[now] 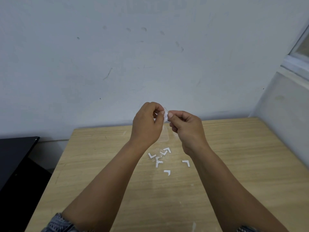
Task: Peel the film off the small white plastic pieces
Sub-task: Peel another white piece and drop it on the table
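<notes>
Pinching from both sides, the left hand (147, 122) and the right hand (187, 126) meet above the far half of the worktop (234, 164), raised in front of the wall (117, 56). Between their thumbs and forefingers sits a small pale, partly see-through piece (165, 114); whether it is film, white plastic or both together cannot be told, as it is small and blurred. The left hand's fingers are curled, its thumb tip at the piece's 9 o'clock edge. The right hand's fingers are curled too, thumbnail facing the camera, at the piece's 3 o'clock edge.

Below the hands, toward 6 o'clock, small white L-shaped pieces lie on the worktop. A cluster (158, 156) of several lies touching or overlapping between the two forearms. One single piece (186, 163) lies apart at the cluster's 3 o'clock, just beside the right forearm. Another single piece (167, 172) lies at the cluster's 5 o'clock.

A patterned grey sleeve (58, 223) shows on the left arm at the picture's bottom edge. At 9 o'clock from the worktop stands a black surface (15, 156).
</notes>
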Demonstrator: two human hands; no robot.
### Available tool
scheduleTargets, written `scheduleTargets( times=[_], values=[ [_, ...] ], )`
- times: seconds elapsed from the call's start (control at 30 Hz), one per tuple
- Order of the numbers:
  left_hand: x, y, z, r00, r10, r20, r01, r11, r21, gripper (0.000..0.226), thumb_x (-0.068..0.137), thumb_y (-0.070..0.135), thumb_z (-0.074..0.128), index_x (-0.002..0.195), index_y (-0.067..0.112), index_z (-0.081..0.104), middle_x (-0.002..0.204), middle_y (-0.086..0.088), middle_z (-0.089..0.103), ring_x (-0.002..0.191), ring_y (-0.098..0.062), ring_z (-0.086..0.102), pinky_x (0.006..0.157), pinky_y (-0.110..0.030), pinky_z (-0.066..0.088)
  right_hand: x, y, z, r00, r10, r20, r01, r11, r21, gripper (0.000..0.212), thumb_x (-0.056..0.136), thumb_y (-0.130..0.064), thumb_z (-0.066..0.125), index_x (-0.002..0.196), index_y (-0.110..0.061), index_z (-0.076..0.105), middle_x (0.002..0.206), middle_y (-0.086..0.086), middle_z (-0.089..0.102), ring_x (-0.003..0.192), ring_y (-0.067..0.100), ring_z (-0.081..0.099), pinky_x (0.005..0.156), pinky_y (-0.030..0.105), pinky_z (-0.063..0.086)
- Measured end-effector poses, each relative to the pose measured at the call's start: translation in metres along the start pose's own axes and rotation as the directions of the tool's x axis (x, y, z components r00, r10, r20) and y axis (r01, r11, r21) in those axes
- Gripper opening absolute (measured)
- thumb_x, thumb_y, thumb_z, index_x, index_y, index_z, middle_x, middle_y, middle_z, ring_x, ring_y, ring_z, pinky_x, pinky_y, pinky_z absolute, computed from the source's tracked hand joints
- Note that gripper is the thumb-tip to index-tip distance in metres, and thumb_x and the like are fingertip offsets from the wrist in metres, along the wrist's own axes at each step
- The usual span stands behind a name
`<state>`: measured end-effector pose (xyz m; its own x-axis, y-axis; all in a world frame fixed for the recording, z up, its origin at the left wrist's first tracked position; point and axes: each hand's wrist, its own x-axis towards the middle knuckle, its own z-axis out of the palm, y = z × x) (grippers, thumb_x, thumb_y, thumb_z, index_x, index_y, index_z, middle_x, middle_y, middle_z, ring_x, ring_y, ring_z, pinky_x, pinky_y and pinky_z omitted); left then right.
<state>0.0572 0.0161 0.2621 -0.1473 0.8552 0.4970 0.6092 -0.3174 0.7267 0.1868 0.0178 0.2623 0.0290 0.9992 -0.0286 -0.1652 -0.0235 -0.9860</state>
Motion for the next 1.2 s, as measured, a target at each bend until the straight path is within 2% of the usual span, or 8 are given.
scheduleTargets(
  times=[0.17,0.33,0.53,0.6,0.73,0.9,1.03,1.2],
  values=[
    [-0.003,-0.005,0.004,0.999,-0.001,0.044,0.003,0.999,-0.037,0.009,0.092,0.011,0.057,0.089,0.020,0.057,0.088,0.007,0.059,0.078,-0.003,0.053,0.069,-0.016,0.041,0.007,0.001,-0.002,0.998,0.059,-0.010,-0.058,0.995,0.084,0.004,0.089,-0.016,0.072,0.090,-0.015,0.075,0.073,-0.003,0.068,0.065,0.009,0.054,0.067,0.025,0.050],
    [-0.005,-0.008,0.003,0.993,-0.053,0.107,0.066,0.991,-0.119,0.009,0.095,0.009,0.053,0.089,0.016,0.056,0.083,0.008,0.057,0.075,-0.005,0.050,0.066,-0.013,0.039,0.012,0.006,-0.003,0.992,0.126,0.016,-0.127,0.979,0.161,0.008,0.090,-0.015,0.071,0.096,-0.012,0.074,0.075,-0.001,0.066,0.066,0.009,0.055,0.066,0.023,0.050],
    [-0.015,-0.016,0.005,0.985,-0.083,0.154,0.106,0.983,-0.150,0.010,0.098,0.009,0.048,0.090,0.016,0.051,0.079,-0.002,0.058,0.072,-0.016,0.052,0.062,-0.020,0.040,0.015,0.011,-0.002,0.950,0.300,0.085,-0.312,0.925,0.216,0.005,0.088,-0.010,0.069,0.092,-0.010,0.071,0.068,0.000,0.063,0.062,0.010,0.056,0.061,0.024,0.050],
    [-0.019,-0.018,0.006,0.980,-0.121,0.156,0.150,0.972,-0.183,0.009,0.099,0.011,0.047,0.092,0.016,0.050,0.083,-0.002,0.061,0.079,-0.019,0.059,0.069,-0.026,0.045,0.017,0.015,-0.003,0.941,0.327,0.083,-0.337,0.917,0.214,0.005,0.087,-0.011,0.068,0.091,-0.010,0.071,0.068,-0.001,0.063,0.061,0.009,0.056,0.060,0.024,0.049],
    [-0.027,-0.027,0.011,0.963,-0.236,0.133,0.264,0.924,-0.277,0.010,0.100,0.013,0.043,0.092,0.018,0.048,0.085,0.010,0.062,0.079,-0.007,0.061,0.080,-0.029,0.049,0.020,0.027,-0.005,0.944,0.327,0.040,-0.328,0.921,0.209,0.003,0.087,-0.010,0.070,0.090,-0.011,0.071,0.074,0.000,0.065,0.061,0.009,0.056,0.061,0.024,0.049],
    [-0.038,-0.042,0.025,0.903,-0.414,0.112,0.421,0.807,-0.414,0.017,0.100,0.009,0.043,0.091,0.022,0.051,0.089,0.003,0.063,0.084,-0.009,0.060,0.084,-0.028,0.054,0.020,0.045,-0.011,0.938,0.346,-0.015,-0.336,0.920,0.205,0.002,0.090,-0.011,0.070,0.092,-0.010,0.069,0.075,0.001,0.064,0.061,0.008,0.056,0.060,0.023,0.051],
    [-0.052,-0.075,0.043,0.825,-0.547,0.142,0.563,0.773,-0.293,0.012,0.095,0.013,0.052,0.088,0.021,0.057,0.091,-0.003,0.066,0.078,-0.013,0.059,0.076,-0.029,0.050,0.016,0.063,-0.020,0.924,0.380,-0.052,-0.365,0.913,0.182,0.002,0.090,-0.009,0.069,0.092,-0.010,0.070,0.073,0.001,0.063,0.063,0.010,0.057,0.062,0.025,0.053],
    [-0.081,-0.119,0.065,0.708,-0.678,0.198,0.701,0.709,-0.077,0.011,0.091,0.013,0.059,0.083,0.019,0.063,0.085,0.003,0.066,0.079,-0.015,0.060,0.068,-0.026,0.045,0.010,0.086,-0.034,0.892,0.445,-0.085,-0.430,0.890,0.151,0.002,0.091,-0.009,0.068,0.092,-0.010,0.070,0.072,0.001,0.064,0.065,0.011,0.060,0.065,0.026,0.055]
  ],
)
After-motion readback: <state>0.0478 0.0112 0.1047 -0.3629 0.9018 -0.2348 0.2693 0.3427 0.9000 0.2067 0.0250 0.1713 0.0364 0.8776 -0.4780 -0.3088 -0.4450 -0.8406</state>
